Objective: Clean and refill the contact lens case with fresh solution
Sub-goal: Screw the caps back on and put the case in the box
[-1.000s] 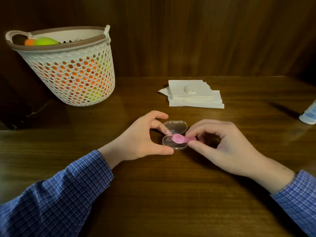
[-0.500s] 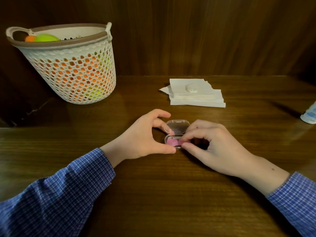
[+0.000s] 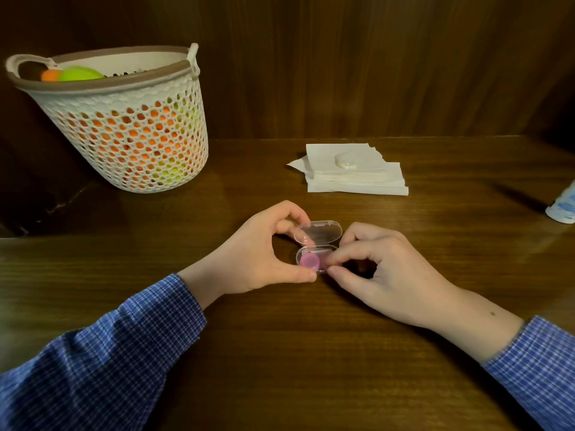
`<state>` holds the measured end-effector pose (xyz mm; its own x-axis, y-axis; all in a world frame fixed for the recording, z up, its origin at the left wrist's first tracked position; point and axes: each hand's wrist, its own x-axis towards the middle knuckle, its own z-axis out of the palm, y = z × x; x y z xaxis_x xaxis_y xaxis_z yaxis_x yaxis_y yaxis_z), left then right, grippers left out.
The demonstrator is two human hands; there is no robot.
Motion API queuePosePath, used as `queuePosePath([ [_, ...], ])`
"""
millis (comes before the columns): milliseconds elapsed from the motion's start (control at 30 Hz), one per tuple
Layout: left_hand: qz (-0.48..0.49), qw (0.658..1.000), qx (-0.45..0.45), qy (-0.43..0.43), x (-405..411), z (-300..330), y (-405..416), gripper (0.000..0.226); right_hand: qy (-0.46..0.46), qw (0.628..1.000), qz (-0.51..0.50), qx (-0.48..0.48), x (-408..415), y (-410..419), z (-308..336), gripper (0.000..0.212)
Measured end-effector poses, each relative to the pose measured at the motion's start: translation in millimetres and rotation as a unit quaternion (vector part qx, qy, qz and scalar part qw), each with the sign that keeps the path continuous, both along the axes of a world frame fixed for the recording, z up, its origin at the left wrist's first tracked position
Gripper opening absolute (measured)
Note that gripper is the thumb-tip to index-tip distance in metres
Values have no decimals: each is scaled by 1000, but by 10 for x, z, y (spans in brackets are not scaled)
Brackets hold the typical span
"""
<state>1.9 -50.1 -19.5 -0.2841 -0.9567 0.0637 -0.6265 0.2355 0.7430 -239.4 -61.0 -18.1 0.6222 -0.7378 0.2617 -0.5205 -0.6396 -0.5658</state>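
Observation:
A small clear plastic box (image 3: 318, 233) lies open on the wooden table, lid tipped back. A pink contact lens case (image 3: 309, 261) rests inside its lower half. My left hand (image 3: 261, 250) grips the box's left side between thumb and forefinger. My right hand (image 3: 370, 269) pinches the right end of the pink case with thumb and forefinger; that end is hidden by the fingers. A white solution bottle (image 3: 563, 203) lies at the far right edge, partly out of view.
A stack of white paper napkins (image 3: 357, 177) with a small white lump on top lies behind the hands. A white lattice basket (image 3: 124, 126) holding orange and green things stands at the back left. A wooden wall closes the back.
The pink case was held across the box's rim by my right hand; it has since been lowered and now lies inside the box's lower half. My left hand stays on the box.

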Motion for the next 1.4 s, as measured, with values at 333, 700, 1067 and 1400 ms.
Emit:
queuePosePath([
  [333, 0, 999, -46, 5, -27, 35, 80, 44, -169, 981, -95, 0, -70, -57, 35, 24],
  [700, -11, 996, -73, -52, -93, 77, 175, 37, -73, 996, -41, 12, -55, -68, 21, 15],
  [1067, -5, 998, -63, -15, -70, 46, 144, 24, -52, 997, -43, 33, -71, -81, -7, 23],
  [1400, 0, 998, -67, -11, -73, 38, 136, 22, -37, 998, -43, 25, -46, -72, -2, 20],
])
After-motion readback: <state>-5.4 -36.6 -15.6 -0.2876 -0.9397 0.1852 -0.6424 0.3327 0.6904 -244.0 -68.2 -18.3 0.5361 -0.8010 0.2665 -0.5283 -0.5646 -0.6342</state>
